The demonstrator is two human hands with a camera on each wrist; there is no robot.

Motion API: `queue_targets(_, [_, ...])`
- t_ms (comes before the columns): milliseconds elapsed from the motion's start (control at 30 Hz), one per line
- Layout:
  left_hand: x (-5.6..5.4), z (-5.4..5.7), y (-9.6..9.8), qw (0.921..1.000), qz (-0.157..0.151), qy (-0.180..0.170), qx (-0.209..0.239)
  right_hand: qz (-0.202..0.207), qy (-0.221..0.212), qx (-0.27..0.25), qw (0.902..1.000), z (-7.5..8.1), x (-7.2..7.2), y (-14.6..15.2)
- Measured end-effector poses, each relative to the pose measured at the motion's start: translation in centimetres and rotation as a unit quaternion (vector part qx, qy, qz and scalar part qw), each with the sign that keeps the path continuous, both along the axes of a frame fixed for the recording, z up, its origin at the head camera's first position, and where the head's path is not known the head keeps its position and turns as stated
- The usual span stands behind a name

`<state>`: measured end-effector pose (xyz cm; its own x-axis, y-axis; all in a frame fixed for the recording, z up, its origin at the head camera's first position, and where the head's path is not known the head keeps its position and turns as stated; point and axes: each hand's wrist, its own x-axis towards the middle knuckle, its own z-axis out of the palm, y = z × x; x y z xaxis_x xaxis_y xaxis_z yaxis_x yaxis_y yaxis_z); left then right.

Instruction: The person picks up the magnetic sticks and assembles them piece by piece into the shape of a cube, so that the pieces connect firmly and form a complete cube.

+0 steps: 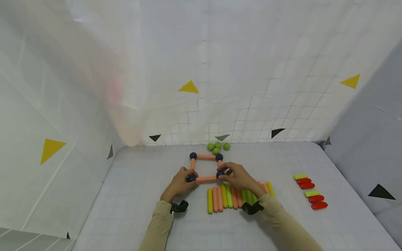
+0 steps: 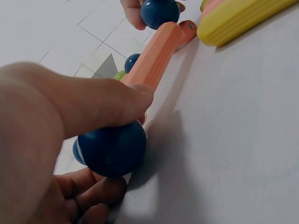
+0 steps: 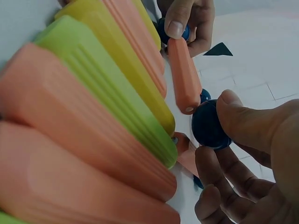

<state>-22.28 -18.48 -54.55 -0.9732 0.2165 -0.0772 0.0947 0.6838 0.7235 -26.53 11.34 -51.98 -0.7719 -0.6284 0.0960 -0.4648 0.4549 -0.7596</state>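
Orange rods and dark blue balls form a square frame on the table. My left hand [image 1: 181,181] holds the near left ball [image 2: 112,149], its thumb lying along the end of the near orange rod [image 1: 206,179]. At the near right corner my right hand [image 1: 238,176] pinches another blue ball [image 3: 211,125] between thumb and fingers, and the rod's other end sits right at that ball. Two more blue balls, far left [image 1: 193,156] and far right [image 1: 219,157], are joined by the far orange rod [image 1: 206,157]. Orange side rods run between the near and far corners.
A row of yellow, orange and green rods [image 1: 230,197] lies in front of the frame, partly beneath my right forearm. Several green balls [image 1: 216,148] sit behind it. Short red and yellow-green pieces [image 1: 316,198] lie at the right. A white wall [image 1: 251,115] rises behind the table.
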Motion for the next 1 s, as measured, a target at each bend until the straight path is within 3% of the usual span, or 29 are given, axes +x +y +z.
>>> queue_targets(600, [-0.1, -0.2, -0.4, 0.9994, -0.01, -0.005, 0.032, -0.017, -0.016, -0.013, 0.9996, -0.4, 0.9, 0.6])
queue_targets(867, [0.1, 0.2, -0.4, 0.9993, -0.017, -0.004, 0.033, -0.119, -0.038, 0.024, 0.9919, -0.9, -0.1, 0.4])
queue_targets(1000, [0.2, 0.3, -0.4, 0.9992, -0.014, -0.003, 0.037, -0.107, -0.047, 0.056, 0.9916, -1.1, -1.3, -0.2])
